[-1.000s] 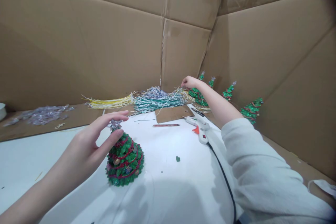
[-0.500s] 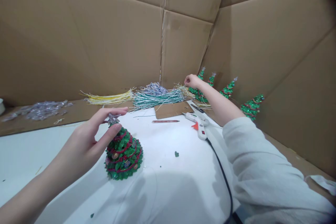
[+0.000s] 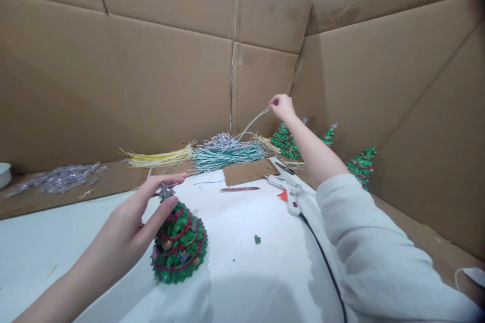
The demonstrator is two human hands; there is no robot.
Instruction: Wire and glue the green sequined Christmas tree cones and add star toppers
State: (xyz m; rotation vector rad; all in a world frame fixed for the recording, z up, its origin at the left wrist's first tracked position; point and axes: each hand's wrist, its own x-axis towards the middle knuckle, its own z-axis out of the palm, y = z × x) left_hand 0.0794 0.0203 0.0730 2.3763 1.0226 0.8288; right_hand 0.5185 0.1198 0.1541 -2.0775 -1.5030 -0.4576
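A small green Christmas tree (image 3: 181,247) with red garland, little baubles and a silvery star stands upright on the white table. My left hand (image 3: 142,209) is curled about its top, thumb and fingers on either side of the star. At the far side, my right hand (image 3: 282,106) pinches thin pale wires (image 3: 253,122), raised in an arc above the wire bundles. Below them lie green-and-white wires (image 3: 229,156), purple-and-white wires (image 3: 222,141) and yellow-and-white wires (image 3: 161,156).
A white glue gun (image 3: 290,197) with a black cord lies right of a brown pencil-like stick (image 3: 240,189) and a cardboard piece (image 3: 248,171). Several finished trees (image 3: 361,166) stand at the right. Clear plastic ornaments (image 3: 62,177) are heaped left. Cardboard walls (image 3: 170,70) enclose the table.
My right hand has lifted from the wire piles with pale wires now trailing from its fingers. The left hand remains at the tree's top. The view has tilted slightly upward.
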